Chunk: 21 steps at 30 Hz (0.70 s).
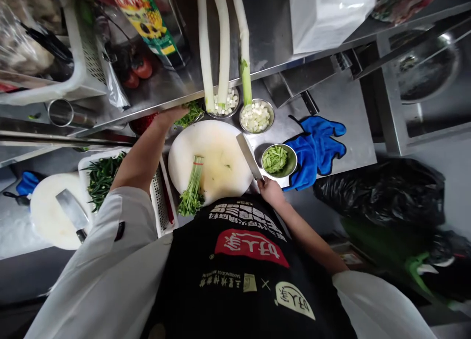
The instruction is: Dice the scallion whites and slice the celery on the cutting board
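My right hand [271,192] is closed around the handle of a cleaver [249,157], its blade along the right rim of a round white cutting board [217,138]. On the board's left side lies a bunch of leafy green stems [192,187], bound with a red band near its cut end. My left hand [176,115] reaches past the board to a bowl of chopped greens [190,114] below the shelf edge; its fingers are mostly hidden. Right of the cleaver stands a metal bowl of cut green pieces [275,160].
Two bowls of chopped white scallion [256,117] sit behind the board, long leeks [222,49] leaning above them. A blue cloth [312,150] lies at right. At left are a basket of green chilies [105,177] and another board with a second cleaver [70,210]. A metal shelf [165,96] overhangs.
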### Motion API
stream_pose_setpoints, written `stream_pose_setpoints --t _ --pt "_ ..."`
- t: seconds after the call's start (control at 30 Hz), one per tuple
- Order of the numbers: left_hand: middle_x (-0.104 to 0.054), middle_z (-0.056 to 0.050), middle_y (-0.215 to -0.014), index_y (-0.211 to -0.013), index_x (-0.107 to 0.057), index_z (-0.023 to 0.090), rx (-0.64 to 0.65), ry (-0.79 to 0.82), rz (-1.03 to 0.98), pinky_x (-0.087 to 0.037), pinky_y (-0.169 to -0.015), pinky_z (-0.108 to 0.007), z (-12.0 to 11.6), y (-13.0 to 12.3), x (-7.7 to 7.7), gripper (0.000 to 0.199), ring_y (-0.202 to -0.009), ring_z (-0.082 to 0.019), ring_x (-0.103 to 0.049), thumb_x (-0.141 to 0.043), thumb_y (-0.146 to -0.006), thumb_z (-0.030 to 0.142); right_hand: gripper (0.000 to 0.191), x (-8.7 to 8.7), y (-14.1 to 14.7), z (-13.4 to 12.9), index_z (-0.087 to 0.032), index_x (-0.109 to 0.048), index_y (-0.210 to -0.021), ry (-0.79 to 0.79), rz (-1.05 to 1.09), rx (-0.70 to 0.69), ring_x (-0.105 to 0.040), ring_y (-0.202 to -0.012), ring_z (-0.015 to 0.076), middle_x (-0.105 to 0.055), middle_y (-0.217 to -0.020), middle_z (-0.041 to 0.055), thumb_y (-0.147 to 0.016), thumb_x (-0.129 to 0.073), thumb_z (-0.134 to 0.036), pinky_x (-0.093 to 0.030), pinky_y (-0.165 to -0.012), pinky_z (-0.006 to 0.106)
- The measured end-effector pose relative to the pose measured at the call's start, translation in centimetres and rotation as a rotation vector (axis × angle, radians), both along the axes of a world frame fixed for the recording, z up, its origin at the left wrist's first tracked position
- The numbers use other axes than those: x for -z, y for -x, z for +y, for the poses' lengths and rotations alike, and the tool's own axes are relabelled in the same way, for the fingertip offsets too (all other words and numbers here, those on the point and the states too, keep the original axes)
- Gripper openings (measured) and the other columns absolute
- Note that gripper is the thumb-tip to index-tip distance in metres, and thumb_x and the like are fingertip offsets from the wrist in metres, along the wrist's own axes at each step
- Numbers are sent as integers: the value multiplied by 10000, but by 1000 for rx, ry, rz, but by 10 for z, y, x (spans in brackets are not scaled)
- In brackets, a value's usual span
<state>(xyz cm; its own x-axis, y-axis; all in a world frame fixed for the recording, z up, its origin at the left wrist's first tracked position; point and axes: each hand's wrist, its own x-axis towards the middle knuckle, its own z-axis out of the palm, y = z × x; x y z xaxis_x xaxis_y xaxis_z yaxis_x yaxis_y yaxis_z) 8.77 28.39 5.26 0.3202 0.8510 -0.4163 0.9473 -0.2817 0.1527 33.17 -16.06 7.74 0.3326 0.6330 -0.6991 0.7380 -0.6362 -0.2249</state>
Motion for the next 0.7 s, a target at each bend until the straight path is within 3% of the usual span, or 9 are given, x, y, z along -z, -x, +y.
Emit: stream_pose_setpoints --t 0.07,0.17,0.23,0.33,0.43,0.53,0.7 --pt "-700 -144 -1358 -1428 -590 103 128 -13 -45 -482 -1154 -545 -47 -9 -14 576 -1280 -352 -615 -567 -1004 491 327 2 -2 -1 -150 -721 -1202 -10 2 -12 -757 -979 278 -804 -1065 164 -1114 -477 -350 -458 -785 300" --pt "-631 -150 -1463 -1507 -556 156 303 195 -61 -479 -1169 -413 -142 -32 -22 662 -1294 -321 -626 -640 -983 552 310 4 -5 -1 -144 -722 -1163 -32 5 -31 -752 -975 270 -802 -1058 166 -1112 -483 -335 -447 -769 292" --pt "-544 -167 -1555 -1534 -542 187 429 322 -37 -478 -1172 -402 -199 -47 -17 809 -1363 -350 -574 -790 -867 572 308 4 -5 -2 -139 -721 -1159 -45 5 -37 -750 -972 268 -801 -1052 169 -1112 -487 -332 -440 -762 290" --pt "-523 -187 -1534 -1453 -624 173 559 293 -40 -487 -1149 -404 -253 -58 -4 620 -1376 -349 -549 -778 -885 372 307 5 -5 -3 -132 -723 -1169 -58 -1 -38 -751 -972 268 -799 -1054 173 -1110 -496 -331 -435 -762 288" --pt "-598 -200 -1415 -1339 -704 117 650 243 -56 -504 -1103 -391 -274 -57 9 404 -1294 -310 -603 -598 -950 149 308 4 -5 -4 -125 -724 -1178 -63 2 -38 -751 -981 269 -798 -1055 178 -1110 -492 -316 -432 -765 288" --pt "-651 -219 -1354 -1273 -746 74 708 227 -43 -509 -1087 -390 -279 -55 17 410 -1263 -302 -627 -486 -957 46 312 2 -5 -5 -130 -727 -1175 -62 19 -31 -752 -979 264 -798 -1047 172 -1113 -489 -323 -430 -761 284" --pt "-680 -239 -1312 -1270 -754 40 612 178 -9 -519 -1094 -383 -277 -53 21 422 -1219 -302 -662 -511 -927 8 312 3 -4 -6 -139 -728 -1164 -64 17 -37 -750 -984 256 -797 -1071 169 -1113 -487 -329 -424 -752 280"
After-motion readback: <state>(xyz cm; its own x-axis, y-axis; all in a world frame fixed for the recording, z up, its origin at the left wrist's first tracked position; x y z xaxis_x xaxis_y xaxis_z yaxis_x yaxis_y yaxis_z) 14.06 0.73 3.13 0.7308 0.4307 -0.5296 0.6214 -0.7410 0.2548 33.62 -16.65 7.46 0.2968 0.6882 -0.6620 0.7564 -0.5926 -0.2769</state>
